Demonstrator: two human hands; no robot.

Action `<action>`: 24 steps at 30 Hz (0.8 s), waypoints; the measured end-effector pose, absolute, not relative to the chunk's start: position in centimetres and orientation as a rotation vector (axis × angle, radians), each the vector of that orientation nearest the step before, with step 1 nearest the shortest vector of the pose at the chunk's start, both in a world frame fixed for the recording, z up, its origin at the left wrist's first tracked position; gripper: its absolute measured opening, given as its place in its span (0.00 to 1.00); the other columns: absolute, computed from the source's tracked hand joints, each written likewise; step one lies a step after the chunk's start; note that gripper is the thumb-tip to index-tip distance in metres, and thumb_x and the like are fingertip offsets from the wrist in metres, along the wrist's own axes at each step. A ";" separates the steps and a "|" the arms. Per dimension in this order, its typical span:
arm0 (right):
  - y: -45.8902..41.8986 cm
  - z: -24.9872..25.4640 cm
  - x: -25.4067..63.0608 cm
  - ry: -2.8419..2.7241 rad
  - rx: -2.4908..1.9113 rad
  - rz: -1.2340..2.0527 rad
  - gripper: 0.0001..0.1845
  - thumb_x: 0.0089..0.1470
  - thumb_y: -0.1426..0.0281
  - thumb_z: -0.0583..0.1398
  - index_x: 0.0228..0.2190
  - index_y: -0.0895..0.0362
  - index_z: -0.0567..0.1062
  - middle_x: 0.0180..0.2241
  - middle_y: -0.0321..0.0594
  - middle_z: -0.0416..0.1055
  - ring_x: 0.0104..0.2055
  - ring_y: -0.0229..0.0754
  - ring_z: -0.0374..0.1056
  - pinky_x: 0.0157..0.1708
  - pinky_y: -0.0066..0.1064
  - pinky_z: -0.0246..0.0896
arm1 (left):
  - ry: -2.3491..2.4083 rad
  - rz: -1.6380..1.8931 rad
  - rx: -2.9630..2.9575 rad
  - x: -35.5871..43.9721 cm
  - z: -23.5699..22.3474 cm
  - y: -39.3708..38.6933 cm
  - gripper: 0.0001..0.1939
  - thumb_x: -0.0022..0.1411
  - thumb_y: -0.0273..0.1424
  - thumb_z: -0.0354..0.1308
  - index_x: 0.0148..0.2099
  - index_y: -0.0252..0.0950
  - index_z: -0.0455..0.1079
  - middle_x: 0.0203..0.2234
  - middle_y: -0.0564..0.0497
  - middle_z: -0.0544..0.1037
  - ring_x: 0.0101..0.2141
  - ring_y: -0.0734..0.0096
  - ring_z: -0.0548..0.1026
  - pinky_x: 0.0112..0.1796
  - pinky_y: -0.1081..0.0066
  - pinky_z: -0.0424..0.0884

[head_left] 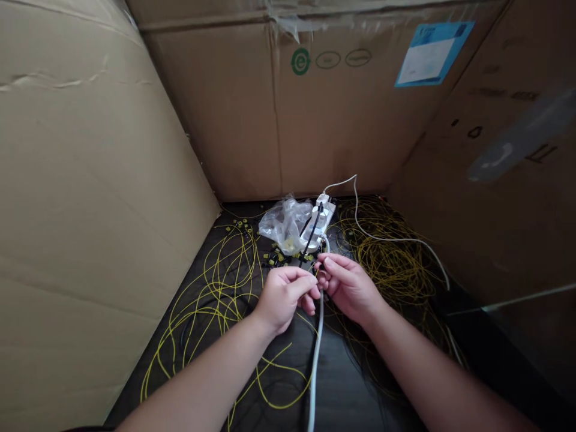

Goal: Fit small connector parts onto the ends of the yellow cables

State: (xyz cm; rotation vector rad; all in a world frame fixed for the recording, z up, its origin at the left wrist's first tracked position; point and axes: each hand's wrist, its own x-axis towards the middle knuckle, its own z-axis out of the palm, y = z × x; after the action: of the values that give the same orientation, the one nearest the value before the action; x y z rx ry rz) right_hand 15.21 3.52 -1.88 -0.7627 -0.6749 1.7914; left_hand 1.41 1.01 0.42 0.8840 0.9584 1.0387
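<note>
My left hand [283, 297] and my right hand [350, 287] meet over the middle of the dark surface, both with thumb and fingers pinched together. Their fingertips nearly touch. A small dark piece shows at the right fingertips, too small to name; what the left fingers pinch is hidden. Loose yellow wires [220, 285] spread to the left, with one strand running beneath my left hand. Just beyond the hands stands a white power strip [310, 240] with plugs in it. A thick white cable [317, 360] passes under the fingers toward me.
A crumpled clear plastic bag [285, 222] lies left of the strip, near small yellow-and-black pieces [240, 226]. On the right is a tangled heap of yellow wire [391, 258], crossed by a thin white cord [387, 239]. Cardboard walls [225, 120] enclose the surface at left, back and right.
</note>
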 end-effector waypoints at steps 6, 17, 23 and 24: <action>3.3 -1.8 15.2 -0.708 -0.780 1.805 0.12 0.41 0.68 0.66 0.32 0.57 0.76 0.28 0.39 0.72 0.22 0.32 0.64 0.23 0.27 0.61 | 0.891 0.975 0.800 1.3 0.4 0.9 0.06 0.48 0.29 0.58 0.23 0.30 0.69 0.16 0.51 0.71 0.12 0.79 0.64 0.14 0.74 0.64; 3.2 -2.2 15.2 -0.802 -0.794 1.788 0.12 0.41 0.68 0.66 0.32 0.57 0.77 0.28 0.39 0.73 0.23 0.33 0.64 0.24 0.27 0.61 | 0.887 0.915 0.790 1.1 0.2 1.1 0.07 0.47 0.30 0.58 0.24 0.30 0.69 0.16 0.50 0.72 0.12 0.79 0.64 0.15 0.75 0.65; 3.1 -2.3 15.2 -0.822 -0.767 1.783 0.11 0.42 0.69 0.65 0.32 0.56 0.77 0.28 0.39 0.72 0.24 0.33 0.65 0.26 0.27 0.61 | 0.876 0.928 0.768 1.1 0.0 1.1 0.05 0.47 0.28 0.57 0.23 0.29 0.68 0.16 0.50 0.72 0.12 0.79 0.64 0.14 0.74 0.65; 3.1 -2.3 15.2 -0.825 -0.762 1.784 0.11 0.42 0.69 0.65 0.32 0.56 0.77 0.28 0.39 0.72 0.24 0.33 0.65 0.26 0.27 0.61 | 0.873 0.925 0.764 1.1 0.0 1.1 0.06 0.47 0.28 0.57 0.23 0.30 0.68 0.16 0.50 0.72 0.12 0.79 0.64 0.14 0.74 0.65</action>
State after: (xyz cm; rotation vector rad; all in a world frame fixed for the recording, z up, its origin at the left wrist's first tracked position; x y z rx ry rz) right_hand 15.24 3.12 -2.28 -0.7619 -0.8245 1.7838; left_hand 1.13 1.12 -0.03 0.7642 0.8731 0.9253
